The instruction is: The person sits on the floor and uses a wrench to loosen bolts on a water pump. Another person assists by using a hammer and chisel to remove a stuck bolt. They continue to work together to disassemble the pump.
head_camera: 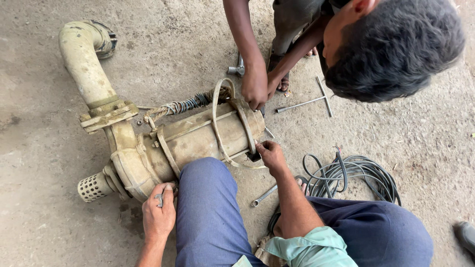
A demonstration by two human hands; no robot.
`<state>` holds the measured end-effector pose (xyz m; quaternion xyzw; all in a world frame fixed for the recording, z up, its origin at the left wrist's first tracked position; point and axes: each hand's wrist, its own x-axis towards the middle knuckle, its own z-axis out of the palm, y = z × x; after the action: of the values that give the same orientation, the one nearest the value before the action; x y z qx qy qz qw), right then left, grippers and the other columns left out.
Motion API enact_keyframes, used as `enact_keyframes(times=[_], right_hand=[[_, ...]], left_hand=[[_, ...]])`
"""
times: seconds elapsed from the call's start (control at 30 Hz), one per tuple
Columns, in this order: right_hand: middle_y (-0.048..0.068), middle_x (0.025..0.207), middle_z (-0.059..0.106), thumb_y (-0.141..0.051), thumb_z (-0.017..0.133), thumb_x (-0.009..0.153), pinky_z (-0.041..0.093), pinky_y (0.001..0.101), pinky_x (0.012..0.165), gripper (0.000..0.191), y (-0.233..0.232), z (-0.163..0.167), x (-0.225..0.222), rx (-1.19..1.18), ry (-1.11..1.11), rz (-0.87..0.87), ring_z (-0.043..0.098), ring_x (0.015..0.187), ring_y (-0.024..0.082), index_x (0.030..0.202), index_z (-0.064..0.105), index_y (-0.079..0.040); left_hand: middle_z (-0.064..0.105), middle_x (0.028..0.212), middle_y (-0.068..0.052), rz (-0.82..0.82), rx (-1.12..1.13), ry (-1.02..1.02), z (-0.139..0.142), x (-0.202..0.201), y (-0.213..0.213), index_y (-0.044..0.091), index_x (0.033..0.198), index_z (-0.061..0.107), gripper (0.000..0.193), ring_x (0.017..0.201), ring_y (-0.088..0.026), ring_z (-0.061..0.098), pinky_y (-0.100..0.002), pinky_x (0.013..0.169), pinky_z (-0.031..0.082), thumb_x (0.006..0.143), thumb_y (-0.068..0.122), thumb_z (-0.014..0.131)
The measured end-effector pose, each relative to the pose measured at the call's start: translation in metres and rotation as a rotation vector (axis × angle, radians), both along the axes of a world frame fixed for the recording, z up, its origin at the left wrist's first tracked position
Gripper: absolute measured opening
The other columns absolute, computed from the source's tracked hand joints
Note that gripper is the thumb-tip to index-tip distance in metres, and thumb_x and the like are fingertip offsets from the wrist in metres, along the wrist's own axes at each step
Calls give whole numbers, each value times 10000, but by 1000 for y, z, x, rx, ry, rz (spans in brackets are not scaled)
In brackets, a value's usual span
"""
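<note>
Landmark: submersible pump, lying on its side on the concrete floor, perforated strainer at its lower-left end, curved discharge pipe bolted to a flange above that end.

Left hand: closed in a fist against the pump casing just beside the strainer end, gripping a small metal tool or fitting; its kind cannot be told. Right hand: at the pump's opposite end, fingers curled shut on something dark at the lower edge of the end cover; the piece itself is mostly hidden.

A second person crouches beyond the pump, both hands pressed together at the top of that same end cover; the grip is not clear.

Around the pump: T-handle socket wrench on the floor beyond the cover end, a spanner on the near side, a coil of black cable further right.

Judgement: the step in hand looks like work on the end-cover fasteners, with the casing steadied at the strainer end. Any next move calls for keeping the body from rolling while the fastener is turned.
</note>
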<state>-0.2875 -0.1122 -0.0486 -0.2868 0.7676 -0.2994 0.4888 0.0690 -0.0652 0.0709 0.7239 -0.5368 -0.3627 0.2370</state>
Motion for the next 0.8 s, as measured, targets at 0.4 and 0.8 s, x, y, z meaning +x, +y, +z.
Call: enact_keyframes(times=[0.4,0.8], right_hand=[[96,737,620,-332,763,956,355,295,487,292,-5,16,-1,122,-57,-50,458,550,116,988,733,-43],[26,679,630,-255,730,952,368,268,478,214,-2,16,-1,45,-244,-104,454,520,84,973,732,-42]], left_hand=[[784,936,-165,-14,17,-11,2,1,-3,18,1078,727,322,898,-316,775,-410,793,589,1029,240,499],[780,952,-171,2,12,14,3,1,-3,14,1079,723,325,917,-316,777,-413,797,591,1033,246,499]])
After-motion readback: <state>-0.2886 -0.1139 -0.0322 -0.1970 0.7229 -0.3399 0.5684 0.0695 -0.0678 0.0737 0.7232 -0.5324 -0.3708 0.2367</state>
